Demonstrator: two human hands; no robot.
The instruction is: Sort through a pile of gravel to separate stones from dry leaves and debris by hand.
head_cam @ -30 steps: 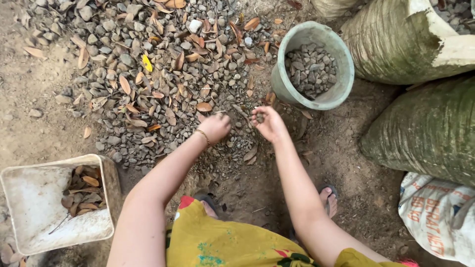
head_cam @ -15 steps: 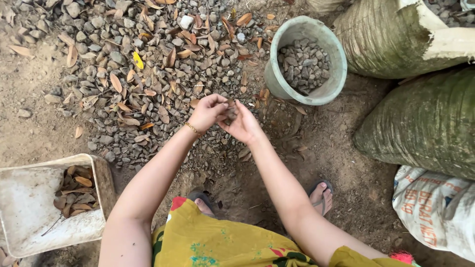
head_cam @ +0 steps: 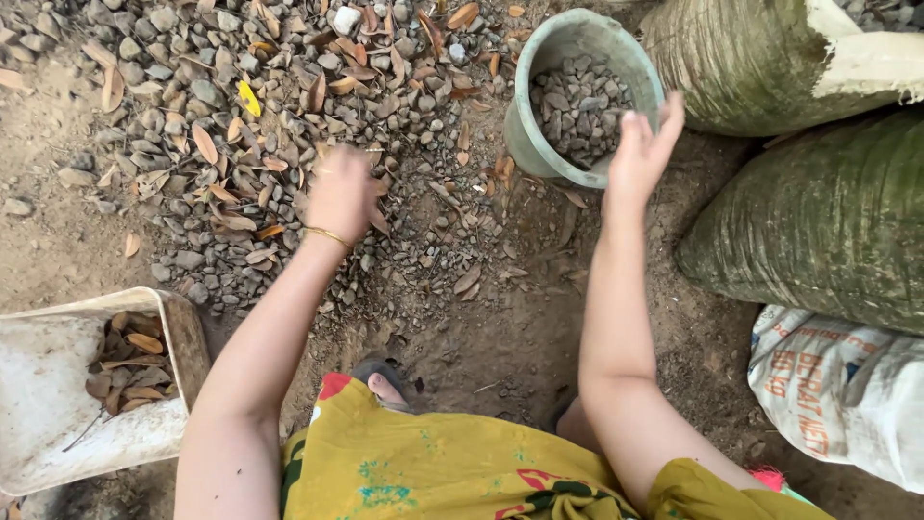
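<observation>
Head view: right hand (head_cam: pixel 643 144) has swung from the middle up to the rim of the green bucket (head_cam: pixel 532 144), fingers spread, nothing held; its stones now lie in the bucket. Left hand (head_cam: pixel 342 193) is back down on the gravel pile (head_cam: pixel 192 116), fingers curled, grip unclear.

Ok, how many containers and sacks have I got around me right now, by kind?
Grey round bucket holding stones: 1
White square tub holding dry leaves: 1
Green mossy sacks: 2
White printed sack: 1
Total: 5
</observation>
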